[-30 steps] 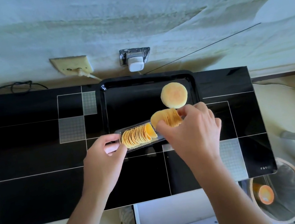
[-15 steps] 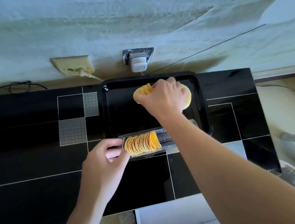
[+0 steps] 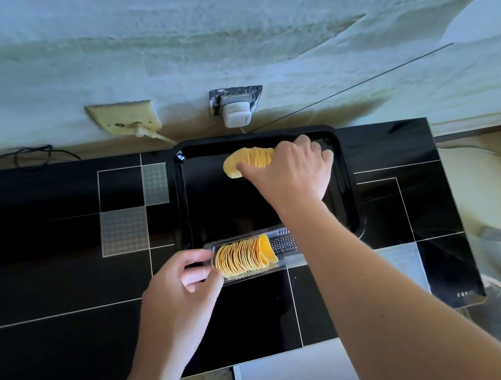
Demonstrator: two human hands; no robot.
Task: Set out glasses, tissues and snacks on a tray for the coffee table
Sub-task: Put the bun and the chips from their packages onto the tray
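Black glossy glass with thin white lines forms the long table top (image 3: 68, 339), and at its left the left hand (image 3: 179, 306) pinches the near end of a clear plastic chip sleeve (image 3: 280, 244) between thumb and curled fingers. That sleeve lies across the front rim of a black rectangular plastic tray (image 3: 184, 201) and holds a row of yellow stacked crisps (image 3: 244, 256) filling its left half. Further right, the right hand (image 3: 293, 172) reaches over the tray's far side, its fingers curled round a short fanned stack of yellow crisps (image 3: 247, 162) near the back rim; whether that stack touches the tray floor is unclear.
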